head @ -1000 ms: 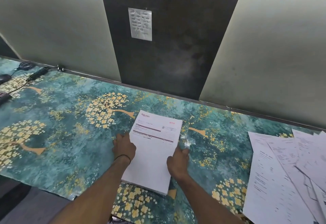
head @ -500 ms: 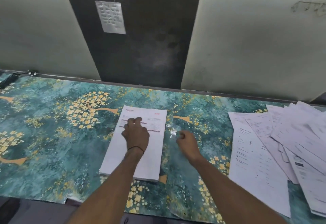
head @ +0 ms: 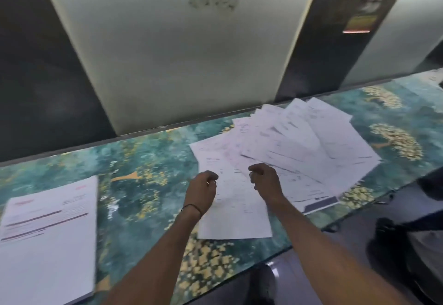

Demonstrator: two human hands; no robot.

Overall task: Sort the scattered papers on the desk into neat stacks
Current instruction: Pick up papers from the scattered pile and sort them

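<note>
A neat stack of papers (head: 48,232) lies on the desk at the lower left, its top sheet printed with dark red lines. Scattered sheets (head: 299,141) fan out across the middle and right of the desk. The nearest loose sheet (head: 237,216) lies in front of me. My left hand (head: 202,190) hovers over that sheet's left edge with loosely curled fingers that hold nothing. My right hand (head: 265,181) hangs over the overlap of the sheets, fingers curled down and empty. The frame is blurred by motion.
The desk (head: 143,184) has a teal cover with yellow tree patterns. Pale and dark wall panels (head: 179,52) rise right behind it. Beyond the desk's front edge at the lower right sits a dark bag or chair (head: 402,244).
My view has swung right, from the neat stack to the scattered sheets. Both hands have left the stack and now hover over the loose papers.
</note>
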